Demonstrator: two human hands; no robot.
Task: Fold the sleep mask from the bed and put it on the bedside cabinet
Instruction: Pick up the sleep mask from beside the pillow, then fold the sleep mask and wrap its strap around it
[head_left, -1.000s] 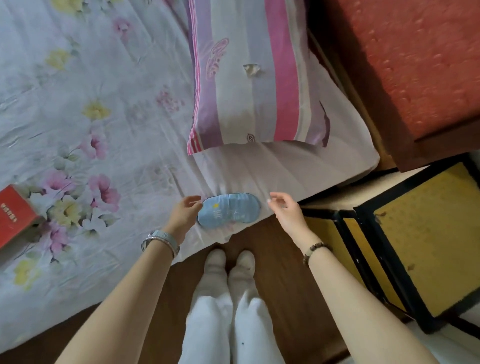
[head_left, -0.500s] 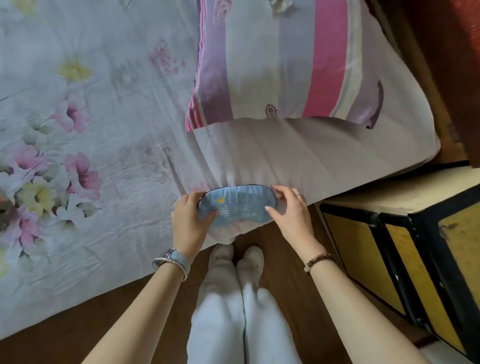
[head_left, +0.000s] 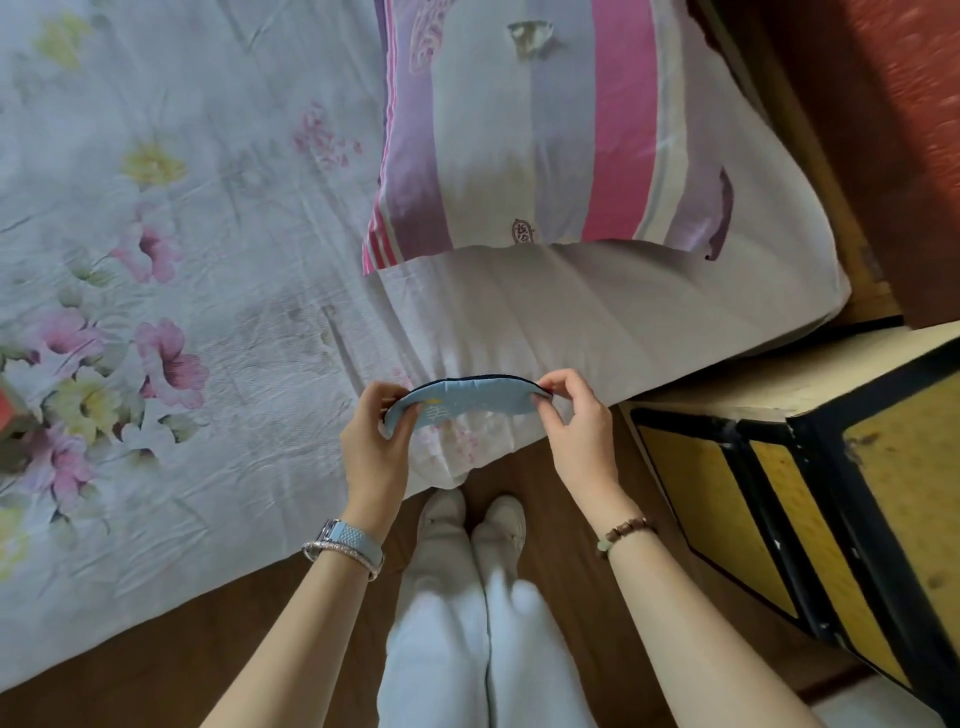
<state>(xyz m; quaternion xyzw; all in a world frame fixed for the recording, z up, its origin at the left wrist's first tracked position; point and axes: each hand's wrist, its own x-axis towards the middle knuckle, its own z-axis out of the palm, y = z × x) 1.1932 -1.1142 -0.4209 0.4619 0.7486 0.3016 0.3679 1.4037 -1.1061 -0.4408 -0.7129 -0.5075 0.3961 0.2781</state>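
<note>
The light blue sleep mask (head_left: 470, 399) with a dark rim is held up just above the near edge of the bed (head_left: 208, 312), arched upward and seen nearly edge-on. My left hand (head_left: 375, 441) pinches its left end. My right hand (head_left: 574, 426) pinches its right end between thumb and fingers. The bedside cabinet (head_left: 779, 384), with a pale top, yellow panels and black frame, stands to the right of the bed corner, close to my right hand.
A striped pink and purple pillow (head_left: 545, 130) lies on the bed behind the mask. A dark red surface (head_left: 909, 130) is at the upper right. A red box corner (head_left: 8, 410) shows at the left edge. My white-trousered legs (head_left: 467, 623) stand on a brown wooden floor.
The mask lay flat on the bed a second ago. Both hands closed on its ends and lifted it off the sheet, tipping it edge-on.
</note>
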